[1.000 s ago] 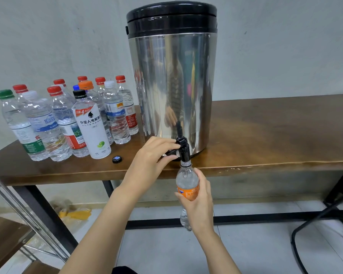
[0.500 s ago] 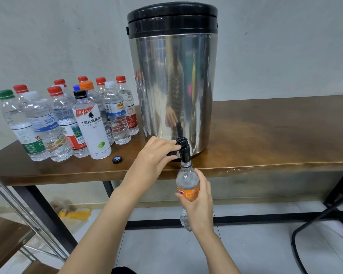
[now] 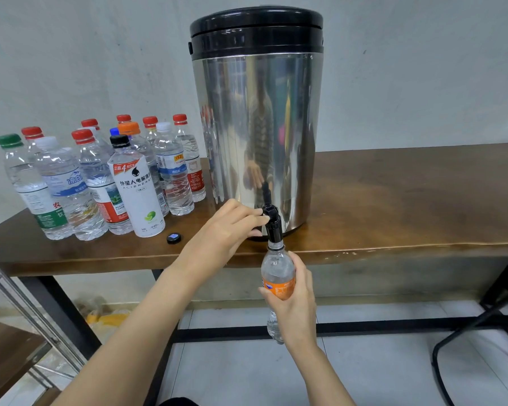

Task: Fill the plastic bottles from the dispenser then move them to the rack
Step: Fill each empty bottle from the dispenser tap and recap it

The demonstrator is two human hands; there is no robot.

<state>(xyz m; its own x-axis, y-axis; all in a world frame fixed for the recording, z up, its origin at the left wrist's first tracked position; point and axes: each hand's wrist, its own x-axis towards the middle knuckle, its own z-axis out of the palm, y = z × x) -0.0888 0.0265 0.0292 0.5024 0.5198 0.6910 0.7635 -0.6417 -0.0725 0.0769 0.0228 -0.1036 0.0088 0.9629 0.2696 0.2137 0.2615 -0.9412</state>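
Nearest the camera, the right hand (image 3: 295,301) is wrapping its fingers and thumb round the orange-labelled bottle (image 3: 277,272), holding it upright below the table edge with its open neck sitting directly under the black tap (image 3: 272,222). Just beyond, the left hand (image 3: 226,230) is pinching the tap's small handle with curled fingertips, so I judge the filling step to be under way. How high the water is standing in the bottle cannot be told from here. To do this well, the person should be holding the neck square beneath the spout, letting nothing run down the outside, watching the level near the shoulder, and closing the tap before lowering the bottle. The thin plastic is likely giving under a hard squeeze, so a firm but light grip is wiser as the weight is growing. On the wooden table (image 3: 408,200), a loose black cap (image 3: 174,237) is lying just left of the hand, probably waiting for this bottle. Behind the tap the steel dispenser (image 3: 255,127) is standing upright, and farther left the capped bottles (image 3: 100,183) are crowding together near the wall (image 3: 423,68).
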